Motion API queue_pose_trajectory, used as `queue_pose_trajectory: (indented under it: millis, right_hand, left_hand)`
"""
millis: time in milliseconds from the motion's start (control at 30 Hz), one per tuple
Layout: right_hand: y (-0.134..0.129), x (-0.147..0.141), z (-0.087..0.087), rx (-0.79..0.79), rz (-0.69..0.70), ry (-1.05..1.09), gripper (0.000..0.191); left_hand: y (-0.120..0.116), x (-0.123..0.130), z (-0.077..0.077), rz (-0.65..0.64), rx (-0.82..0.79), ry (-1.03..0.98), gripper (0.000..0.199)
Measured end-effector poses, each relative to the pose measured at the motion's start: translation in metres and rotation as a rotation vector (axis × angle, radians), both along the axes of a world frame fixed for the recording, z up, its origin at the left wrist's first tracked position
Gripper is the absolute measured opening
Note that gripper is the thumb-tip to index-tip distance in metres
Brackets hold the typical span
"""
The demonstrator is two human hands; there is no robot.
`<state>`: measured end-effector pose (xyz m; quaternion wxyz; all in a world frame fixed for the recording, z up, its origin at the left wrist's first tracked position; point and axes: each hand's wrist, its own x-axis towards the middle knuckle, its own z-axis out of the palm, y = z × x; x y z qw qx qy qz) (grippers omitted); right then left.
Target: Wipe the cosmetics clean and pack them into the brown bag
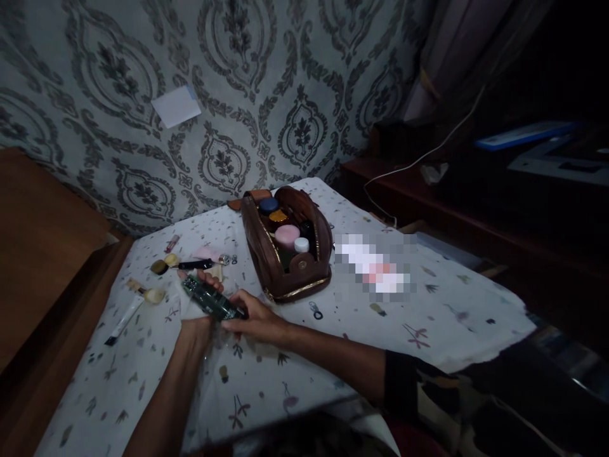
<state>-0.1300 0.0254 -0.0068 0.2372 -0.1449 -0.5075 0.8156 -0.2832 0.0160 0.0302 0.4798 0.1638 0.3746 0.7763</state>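
Note:
A dark green, shiny bottle-like item (212,299) lies slanted between my two hands over the patterned white cloth. My left hand (202,317) is under and behind it, fingers curled at its upper side, with something white against the palm. My right hand (250,316) grips its lower right end between thumb and fingers. Just beyond my hands stands an open brown bag (259,260) with a gold zipper. Inside it are a pink-lidded jar (287,237), a white-capped one (301,245), a blue lid (269,204) and an amber lid (278,217).
Left of the bag lie a black tube (195,264), a brush (155,295), a white tube (124,320) and small round items. A blurred white and pink object (375,266) lies right of the bag. A white cable (428,152) hangs at the right; a patterned wall stands behind.

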Motion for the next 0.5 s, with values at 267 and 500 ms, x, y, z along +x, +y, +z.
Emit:
queue_pose_trajectory:
  millis: [267,500]
  right_hand:
    - [0.0028,0.0031,0.0025,-0.063,0.032,0.059,0.065]
    - [-0.0006,0.0010,0.0038,-0.038,-0.070,-0.034,0.071]
  left_hand:
    - [-0.0009,-0.0002,0.0010,-0.031,0.062,0.012,0.051]
    - [0.0006,-0.0051,-0.0071,-0.032,0.068,0.000,0.045]
